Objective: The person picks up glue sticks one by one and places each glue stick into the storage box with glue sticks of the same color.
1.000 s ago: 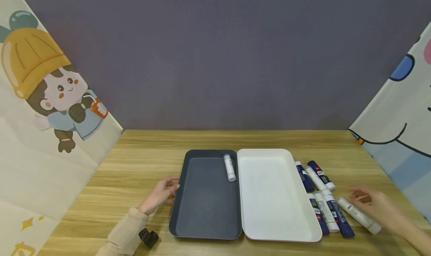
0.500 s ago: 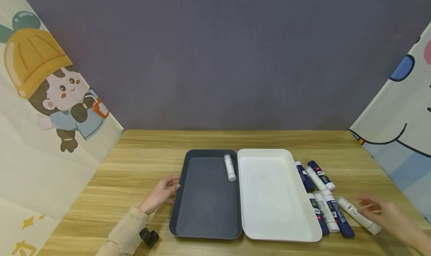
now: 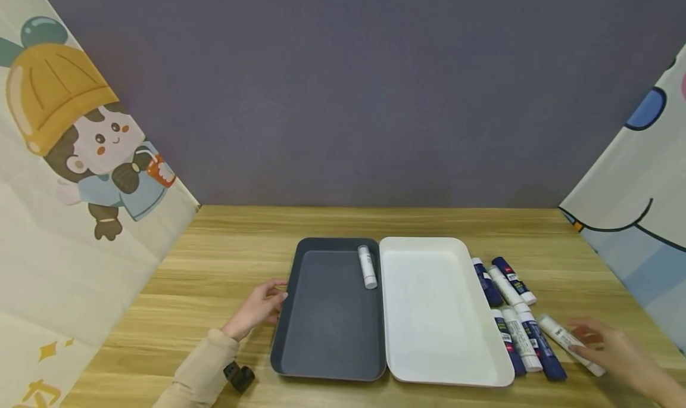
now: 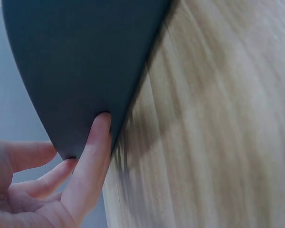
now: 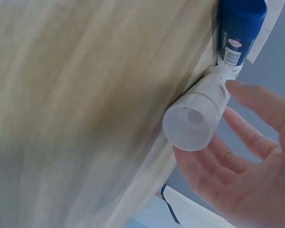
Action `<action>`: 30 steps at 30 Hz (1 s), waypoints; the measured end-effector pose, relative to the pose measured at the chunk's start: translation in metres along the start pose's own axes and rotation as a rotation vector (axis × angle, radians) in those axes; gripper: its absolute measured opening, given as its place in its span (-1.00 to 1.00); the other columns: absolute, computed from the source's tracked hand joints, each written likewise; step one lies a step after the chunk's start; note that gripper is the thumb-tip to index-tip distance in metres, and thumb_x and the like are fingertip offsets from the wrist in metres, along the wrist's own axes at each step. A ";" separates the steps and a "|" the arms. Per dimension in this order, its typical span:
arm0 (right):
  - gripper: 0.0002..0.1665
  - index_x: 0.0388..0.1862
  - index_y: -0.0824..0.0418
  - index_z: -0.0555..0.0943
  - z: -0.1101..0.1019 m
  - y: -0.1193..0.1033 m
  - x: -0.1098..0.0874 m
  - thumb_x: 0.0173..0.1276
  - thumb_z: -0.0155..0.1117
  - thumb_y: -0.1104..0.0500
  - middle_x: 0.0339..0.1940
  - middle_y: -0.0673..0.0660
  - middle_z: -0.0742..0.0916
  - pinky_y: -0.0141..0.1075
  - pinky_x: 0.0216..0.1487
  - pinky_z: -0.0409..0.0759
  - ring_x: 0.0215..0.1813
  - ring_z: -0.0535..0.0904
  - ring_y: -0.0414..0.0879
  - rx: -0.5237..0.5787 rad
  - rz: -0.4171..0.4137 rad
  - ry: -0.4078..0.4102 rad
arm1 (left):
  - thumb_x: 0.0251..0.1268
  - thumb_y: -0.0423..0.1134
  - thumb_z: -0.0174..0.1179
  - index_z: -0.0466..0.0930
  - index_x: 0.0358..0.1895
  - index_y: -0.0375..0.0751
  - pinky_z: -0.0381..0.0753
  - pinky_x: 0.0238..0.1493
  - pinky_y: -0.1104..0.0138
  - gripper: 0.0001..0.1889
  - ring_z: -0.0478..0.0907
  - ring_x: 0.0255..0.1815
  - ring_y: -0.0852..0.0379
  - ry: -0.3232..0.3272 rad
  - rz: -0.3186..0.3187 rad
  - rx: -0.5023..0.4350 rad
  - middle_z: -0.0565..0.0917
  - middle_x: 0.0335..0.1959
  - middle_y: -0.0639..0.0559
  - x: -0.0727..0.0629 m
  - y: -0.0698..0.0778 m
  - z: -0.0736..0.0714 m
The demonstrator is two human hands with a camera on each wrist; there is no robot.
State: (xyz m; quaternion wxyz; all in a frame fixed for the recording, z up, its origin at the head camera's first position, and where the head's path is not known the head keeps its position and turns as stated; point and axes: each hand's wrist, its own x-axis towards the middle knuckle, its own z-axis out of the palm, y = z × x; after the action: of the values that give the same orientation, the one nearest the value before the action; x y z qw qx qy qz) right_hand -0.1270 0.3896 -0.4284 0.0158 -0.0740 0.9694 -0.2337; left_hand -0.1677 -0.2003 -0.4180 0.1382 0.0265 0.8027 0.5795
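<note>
My left hand (image 3: 261, 310) rests its fingertips on the outer wall and rim of the dark grey tray (image 3: 328, 336); the fingers (image 4: 88, 159) are nearly straight. A white glue stick (image 3: 367, 268) lies in that tray's far right corner. At the far right, my right hand (image 3: 605, 348) is spread around another white glue stick (image 3: 561, 336) lying slanted on the table. In the right wrist view the thumb overlaps the side of this glue stick (image 5: 192, 118), and fingertips reach behind its round end. Part of its body is hidden by the hand in the head view.
A white tray (image 3: 445, 324) stands against the grey one. Right of it lie several glue sticks, including a navy blue one (image 3: 541, 345) and a white one (image 3: 521, 339). A small black object (image 3: 239, 376) is by the left sleeve. A grey panel (image 3: 375, 98) rises behind the table.
My right hand has moved down and slightly right, closer around the outermost white glue stick, its thumb now over it. The left hand stays at the grey tray.
</note>
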 end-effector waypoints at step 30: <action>-0.52 -0.11 0.59 0.42 -0.003 -0.010 0.005 -0.03 0.31 0.40 -0.46 0.29 0.61 -0.12 -0.45 0.54 -0.43 0.54 0.08 -0.048 0.022 -0.017 | 0.32 -0.36 -0.09 0.16 0.19 -0.50 0.58 -0.48 0.21 -0.57 0.49 -0.42 0.07 0.013 -0.023 0.002 0.44 -0.15 -0.37 -0.005 0.010 0.000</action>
State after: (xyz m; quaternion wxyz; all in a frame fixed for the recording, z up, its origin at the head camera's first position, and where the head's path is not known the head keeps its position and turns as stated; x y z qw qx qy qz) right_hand -0.1312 0.3818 -0.4211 0.0247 -0.0659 0.9752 -0.2096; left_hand -0.1640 -0.1981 -0.4081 0.1397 0.0135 0.8043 0.5774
